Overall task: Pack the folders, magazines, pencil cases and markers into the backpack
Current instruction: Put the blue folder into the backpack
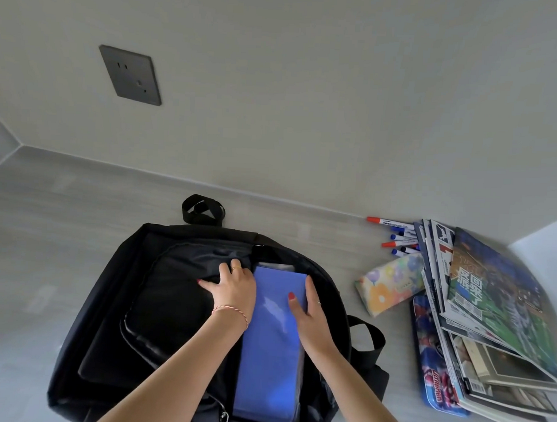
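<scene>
inside backpack point(158, 301) — blue folder point(269, 344) pressed

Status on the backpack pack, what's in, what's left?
Early. Blue folders sit in the open black backpack; at least one more clear sleeve shows behind them. In hand: left hand holds the front panel back, right hand presses on the folders' right edge. Left on the table: markers, floral pencil case, blue printed pencil case under the magazine stack.
</scene>
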